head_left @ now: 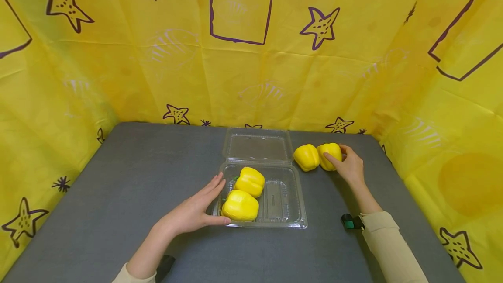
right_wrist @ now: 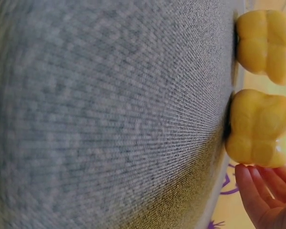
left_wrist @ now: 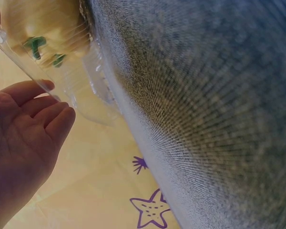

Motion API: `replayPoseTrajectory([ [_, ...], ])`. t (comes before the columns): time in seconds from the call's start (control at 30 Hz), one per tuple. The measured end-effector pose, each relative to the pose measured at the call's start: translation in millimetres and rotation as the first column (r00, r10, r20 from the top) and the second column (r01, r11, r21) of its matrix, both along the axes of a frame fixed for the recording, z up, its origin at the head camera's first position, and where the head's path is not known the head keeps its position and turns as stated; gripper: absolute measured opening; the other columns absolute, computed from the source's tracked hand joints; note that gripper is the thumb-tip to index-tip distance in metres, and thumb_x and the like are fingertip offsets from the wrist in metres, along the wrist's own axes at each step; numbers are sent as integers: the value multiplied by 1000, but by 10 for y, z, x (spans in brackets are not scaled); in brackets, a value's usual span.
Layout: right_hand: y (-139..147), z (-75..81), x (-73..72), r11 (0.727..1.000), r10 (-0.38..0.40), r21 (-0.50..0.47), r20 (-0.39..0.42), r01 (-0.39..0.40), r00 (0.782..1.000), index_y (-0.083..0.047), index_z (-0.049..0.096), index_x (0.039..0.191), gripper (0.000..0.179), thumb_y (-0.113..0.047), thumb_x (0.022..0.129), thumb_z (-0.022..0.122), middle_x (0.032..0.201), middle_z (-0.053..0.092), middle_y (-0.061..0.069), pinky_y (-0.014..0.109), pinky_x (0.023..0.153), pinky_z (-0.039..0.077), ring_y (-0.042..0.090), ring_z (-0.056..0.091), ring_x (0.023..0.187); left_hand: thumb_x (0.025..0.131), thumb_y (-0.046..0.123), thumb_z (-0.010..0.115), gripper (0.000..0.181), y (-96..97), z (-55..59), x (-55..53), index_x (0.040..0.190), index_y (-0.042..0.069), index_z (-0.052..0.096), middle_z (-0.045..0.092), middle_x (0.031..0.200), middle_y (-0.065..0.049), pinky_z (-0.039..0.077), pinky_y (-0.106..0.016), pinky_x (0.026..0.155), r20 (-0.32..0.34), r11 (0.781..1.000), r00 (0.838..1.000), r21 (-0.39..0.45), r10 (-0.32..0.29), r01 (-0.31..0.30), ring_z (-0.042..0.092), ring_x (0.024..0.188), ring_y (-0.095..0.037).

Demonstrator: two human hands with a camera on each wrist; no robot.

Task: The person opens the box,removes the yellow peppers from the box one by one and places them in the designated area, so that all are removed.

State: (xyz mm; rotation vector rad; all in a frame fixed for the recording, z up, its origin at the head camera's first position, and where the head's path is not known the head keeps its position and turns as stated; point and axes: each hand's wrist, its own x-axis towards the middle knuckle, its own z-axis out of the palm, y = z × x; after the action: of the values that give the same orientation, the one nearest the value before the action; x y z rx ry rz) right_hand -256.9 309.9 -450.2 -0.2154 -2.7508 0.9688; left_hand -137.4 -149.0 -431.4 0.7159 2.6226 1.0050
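My right hand (head_left: 351, 168) holds a yellow bell pepper (head_left: 329, 148) between thumb and fingers, at the right rear of the table. In the right wrist view, that bell pepper (right_wrist: 255, 126) stands against the grey surface with fingertips at its side. Just left of it is another yellow bell pepper (head_left: 306, 157). My left hand (head_left: 190, 213) rests at the left edge of a clear plastic clamshell container (head_left: 284, 195), fingers extended along the rim and thumb at the front corner. Two yellow bell peppers, one behind (head_left: 250, 181) and one in front (head_left: 240, 206), lie in its left half.
The container's clear lid (head_left: 257, 145) lies folded back behind the base. Everything stands on a grey table (head_left: 129, 187). Yellow cloth (head_left: 177, 73) with starfish and fish drawings hangs around the back and sides. A black strap device (head_left: 347, 222) sits at the right wrist.
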Motion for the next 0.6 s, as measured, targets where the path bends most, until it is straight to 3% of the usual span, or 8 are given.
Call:
replayPoseTrajectory([
  [0.6,-10,9,25,1000,-2,-4,21,2,1000,1,44,143,84,-59,87,64,135,53,24,52,88,47,40,57,109,78,61,72,107,10,21,-3,155,5,22,7,163,-5,25,-54,112,8,1000,1000,-7,3,-3,10,148,-26],
])
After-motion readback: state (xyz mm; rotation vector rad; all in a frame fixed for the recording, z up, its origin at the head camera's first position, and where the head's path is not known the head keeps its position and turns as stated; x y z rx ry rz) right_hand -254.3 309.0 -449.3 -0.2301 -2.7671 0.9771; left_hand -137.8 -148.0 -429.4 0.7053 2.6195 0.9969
